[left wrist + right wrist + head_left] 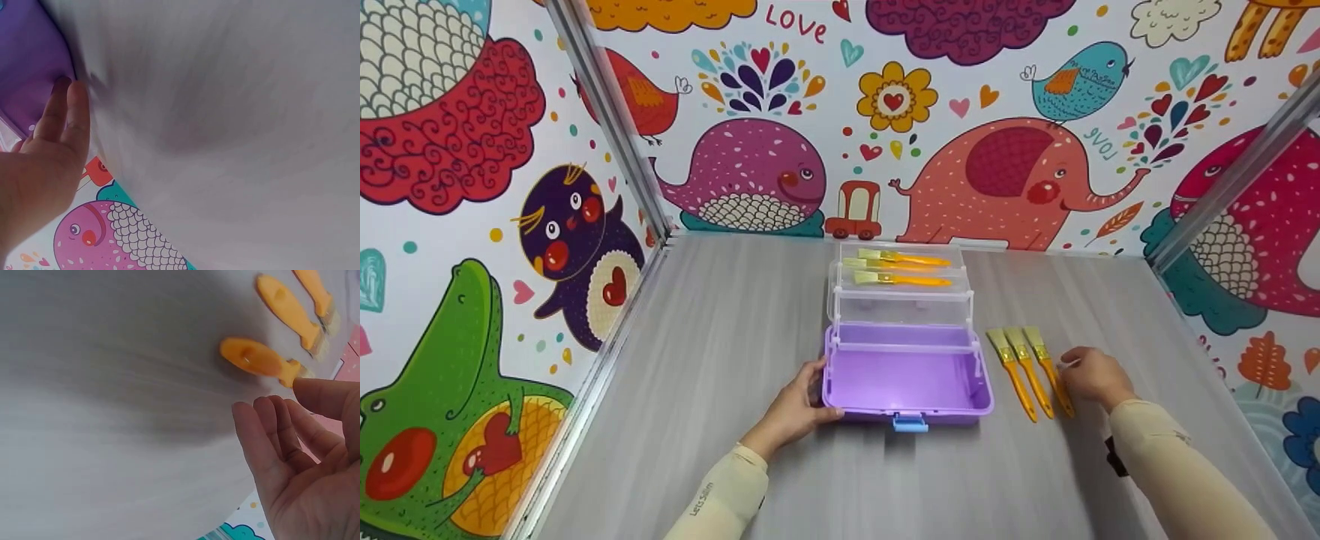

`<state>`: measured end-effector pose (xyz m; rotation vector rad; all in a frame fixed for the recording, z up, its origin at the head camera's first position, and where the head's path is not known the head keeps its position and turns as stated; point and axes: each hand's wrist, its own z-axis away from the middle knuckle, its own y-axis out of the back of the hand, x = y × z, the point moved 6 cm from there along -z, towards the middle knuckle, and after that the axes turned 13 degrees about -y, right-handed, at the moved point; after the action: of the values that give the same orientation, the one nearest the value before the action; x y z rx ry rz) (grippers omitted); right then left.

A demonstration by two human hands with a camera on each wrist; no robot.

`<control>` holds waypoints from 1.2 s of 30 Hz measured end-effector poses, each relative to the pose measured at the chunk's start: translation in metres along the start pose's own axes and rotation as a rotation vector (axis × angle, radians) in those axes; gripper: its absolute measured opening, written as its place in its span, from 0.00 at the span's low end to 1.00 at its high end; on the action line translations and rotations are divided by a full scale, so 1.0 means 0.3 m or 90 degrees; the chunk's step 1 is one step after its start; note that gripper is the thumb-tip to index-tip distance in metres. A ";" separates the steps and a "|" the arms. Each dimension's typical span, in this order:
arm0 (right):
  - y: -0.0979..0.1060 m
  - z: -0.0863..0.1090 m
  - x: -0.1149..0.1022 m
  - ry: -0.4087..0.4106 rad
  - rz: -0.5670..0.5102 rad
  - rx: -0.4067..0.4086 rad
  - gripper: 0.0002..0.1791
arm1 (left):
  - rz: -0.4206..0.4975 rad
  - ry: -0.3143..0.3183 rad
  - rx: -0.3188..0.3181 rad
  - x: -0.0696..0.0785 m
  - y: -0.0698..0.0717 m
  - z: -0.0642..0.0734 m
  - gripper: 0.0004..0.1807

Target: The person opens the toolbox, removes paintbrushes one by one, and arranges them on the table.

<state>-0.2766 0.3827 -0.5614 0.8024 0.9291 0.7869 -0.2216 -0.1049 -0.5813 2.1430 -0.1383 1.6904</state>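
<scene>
A purple plastic toolbox (915, 411) stands open, its clear lid and hinged clear tray (904, 296) folded back behind it. My left hand (795, 405) rests against the box's left side, thumb at the front corner; the left wrist view shows fairly straight fingers touching the purple wall. Right of the box lie three paintbrushes with orange handles, a left one (1020, 382), a middle one (1035, 380) and a right one (1056, 379). Beside the right brush is my right hand (1096, 377), thumb and fingers apart, with nothing held in the right wrist view.
Three more orange-handled brushes (907, 280) lie across the clear upper part at the back. A light-blue latch (910, 424) hangs at the box's front. Grey tabletop (720, 315) surrounds the box, and walls printed with cartoon animals (757, 176) border it.
</scene>
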 end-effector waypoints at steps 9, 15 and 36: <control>0.111 -0.003 -0.095 0.023 -0.006 -0.018 0.24 | -0.005 0.005 0.007 -0.005 0.000 0.000 0.49; 0.173 -0.003 -0.199 0.052 -0.025 -0.048 0.26 | -0.017 -0.002 0.006 -0.005 0.002 0.003 0.48; 0.225 0.040 -0.627 0.241 0.035 -0.062 0.16 | -0.022 0.009 0.005 -0.001 0.003 0.001 0.48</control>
<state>-0.3527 0.2522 -0.4300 0.6049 1.1980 1.0467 -0.2217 -0.1059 -0.5815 2.1269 -0.0908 1.6896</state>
